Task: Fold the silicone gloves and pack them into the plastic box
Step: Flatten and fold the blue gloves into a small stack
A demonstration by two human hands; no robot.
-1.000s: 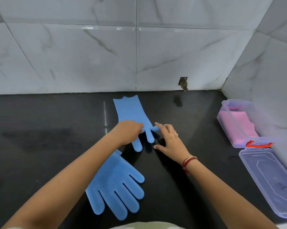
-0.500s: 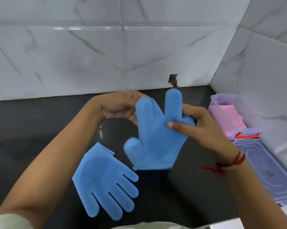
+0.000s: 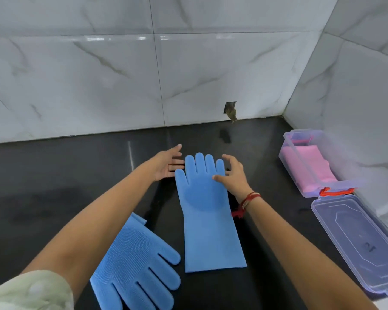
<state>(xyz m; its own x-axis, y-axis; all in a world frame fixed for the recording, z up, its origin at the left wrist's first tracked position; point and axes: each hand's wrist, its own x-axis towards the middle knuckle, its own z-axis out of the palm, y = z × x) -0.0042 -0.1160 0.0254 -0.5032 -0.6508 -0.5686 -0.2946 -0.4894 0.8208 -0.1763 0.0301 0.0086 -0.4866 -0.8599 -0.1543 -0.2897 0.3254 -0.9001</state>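
A blue silicone glove (image 3: 207,211) lies flat on the black counter, fingers pointing to the wall, cuff towards me. My left hand (image 3: 167,164) is open just left of its fingers, palm turned right. My right hand (image 3: 234,175) is open at the glove's right edge, thumb resting on the palm area. A second blue glove (image 3: 134,267) lies near me at the lower left, bristled side up, partly under my left forearm. The clear plastic box (image 3: 309,162) stands at the right by the wall with pink folded gloves inside.
The box's clear lid (image 3: 358,245) lies flat on the counter in front of the box, joined by a red latch (image 3: 335,191). Marble-tiled walls close the back and right. A small hole (image 3: 230,111) sits in the back wall.
The glove was lifted off the counter, turned around in both hands, and laid down again with its fingers towards the wall. Both hands have let go of it.
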